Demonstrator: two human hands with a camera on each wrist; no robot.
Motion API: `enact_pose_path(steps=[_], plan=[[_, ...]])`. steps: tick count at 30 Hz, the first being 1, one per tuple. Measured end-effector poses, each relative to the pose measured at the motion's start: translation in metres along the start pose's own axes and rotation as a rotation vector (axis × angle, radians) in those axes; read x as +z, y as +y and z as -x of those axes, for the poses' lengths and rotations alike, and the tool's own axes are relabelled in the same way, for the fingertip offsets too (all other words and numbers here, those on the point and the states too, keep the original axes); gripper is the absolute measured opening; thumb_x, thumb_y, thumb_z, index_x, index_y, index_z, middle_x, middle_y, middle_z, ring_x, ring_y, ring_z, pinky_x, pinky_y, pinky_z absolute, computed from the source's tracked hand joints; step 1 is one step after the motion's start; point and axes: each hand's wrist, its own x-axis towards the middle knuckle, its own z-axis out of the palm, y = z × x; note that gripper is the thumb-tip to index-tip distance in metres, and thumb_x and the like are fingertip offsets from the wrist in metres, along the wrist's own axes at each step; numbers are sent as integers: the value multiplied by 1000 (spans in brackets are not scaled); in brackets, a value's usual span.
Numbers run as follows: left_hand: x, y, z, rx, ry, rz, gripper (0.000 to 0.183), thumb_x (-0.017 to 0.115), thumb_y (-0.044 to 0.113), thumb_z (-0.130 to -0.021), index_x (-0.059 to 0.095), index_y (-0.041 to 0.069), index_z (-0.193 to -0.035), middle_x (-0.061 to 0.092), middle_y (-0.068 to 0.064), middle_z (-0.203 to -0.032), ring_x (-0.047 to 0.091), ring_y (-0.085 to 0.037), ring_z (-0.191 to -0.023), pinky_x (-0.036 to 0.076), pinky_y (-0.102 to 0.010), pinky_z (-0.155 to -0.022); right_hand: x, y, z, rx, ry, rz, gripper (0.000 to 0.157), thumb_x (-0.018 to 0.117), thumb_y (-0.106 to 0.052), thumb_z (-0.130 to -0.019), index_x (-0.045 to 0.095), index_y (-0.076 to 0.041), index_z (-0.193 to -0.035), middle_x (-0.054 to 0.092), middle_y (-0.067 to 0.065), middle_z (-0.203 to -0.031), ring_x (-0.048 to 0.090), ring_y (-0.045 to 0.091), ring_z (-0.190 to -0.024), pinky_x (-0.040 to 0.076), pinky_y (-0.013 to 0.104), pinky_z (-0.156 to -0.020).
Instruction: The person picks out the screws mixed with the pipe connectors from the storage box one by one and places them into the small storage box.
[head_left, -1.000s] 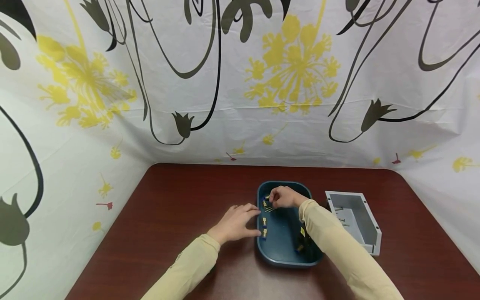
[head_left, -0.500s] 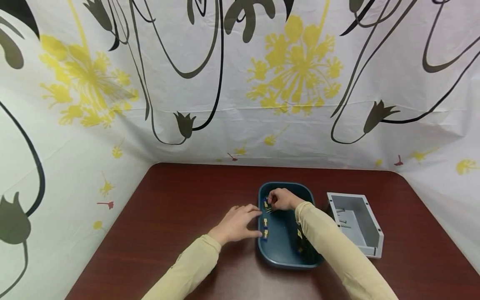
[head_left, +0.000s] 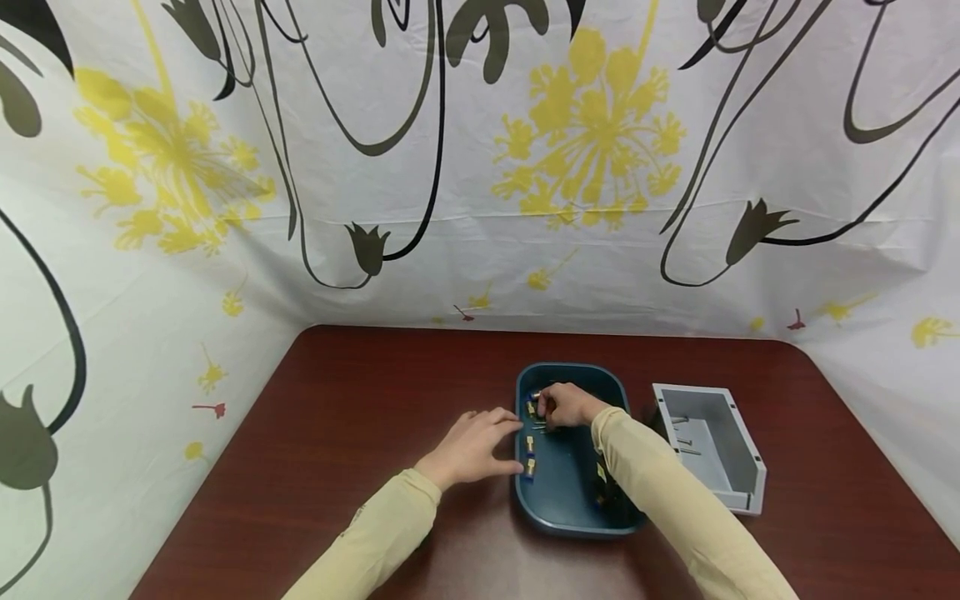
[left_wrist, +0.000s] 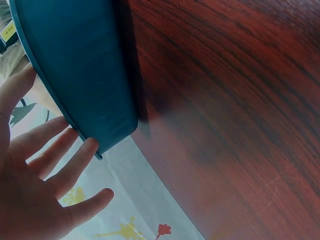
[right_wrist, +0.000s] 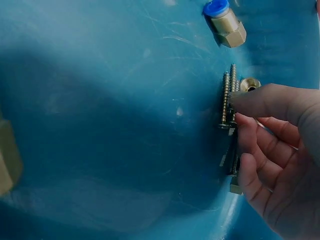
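Observation:
A dark blue tray [head_left: 558, 492] stands on the table. My left hand [head_left: 472, 448] is spread at its left side, its straight fingers touching the rim in the left wrist view. Inside the tray, my right hand [right_wrist: 280, 145] pinches a screw [right_wrist: 233, 72] between thumb and index finger. Another brass-coloured screw [right_wrist: 225, 100] lies right alongside. Close to the fingertips is a round brass fitting [right_wrist: 250, 84]. A brass push-in fitting with a blue collar [right_wrist: 226, 24] lies apart from the screws. Some small parts are hidden behind the right fingers.
More brass fittings [head_left: 529, 467] line the tray's left side. A black item with a yellow label [head_left: 602, 473] lies under the right forearm. To the right stands a grey box [head_left: 708, 467] with several screws [head_left: 688, 452] inside. A patterned cloth [head_left: 465, 183] hangs behind the table.
My right hand has shifted slightly within the tray, staying by the fittings. The screws at its fingertips now lie more crosswise. My left hand stays at the rim.

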Motion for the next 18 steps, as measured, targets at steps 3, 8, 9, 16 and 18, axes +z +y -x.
enact_pose_path(steps=[3,8,9,16,18], plan=[[0,0,0,-3,-4,3,57,63,47,-76,53,13,-122,49,2,-119,45,-11,-107,33,-43,-90,1,-2,2,15,-16,-12,18,64,5,-69,57,-6,-81,51,2,-72,48,15,-62,40,29,-57],[0,0,0,-8,-3,7,58,63,47,-76,54,13,-122,49,2,-119,45,-11,-107,33,-42,-90,3,-4,4,26,-29,-1,18,64,5,-68,57,-6,-80,51,2,-71,48,16,-61,40,28,-55],[0,0,1,-8,-2,4,57,63,47,-76,54,13,-122,49,2,-119,45,-11,-107,33,-42,-90,4,-4,4,30,-30,3,18,64,6,-67,57,-6,-80,51,2,-71,48,16,-61,40,28,-55],[0,2,1,-11,6,-5,57,63,47,-76,54,13,-121,49,1,-119,45,-12,-108,34,-41,-89,8,-3,4,43,-25,9,18,66,5,-68,57,-7,-79,52,1,-70,48,16,-60,40,28,-55],[0,2,1,-10,7,-3,57,63,47,-76,54,13,-121,49,1,-119,45,-12,-108,33,-41,-89,8,-3,5,39,-20,3,19,66,5,-68,57,-7,-79,51,2,-70,48,16,-60,40,28,-55]])
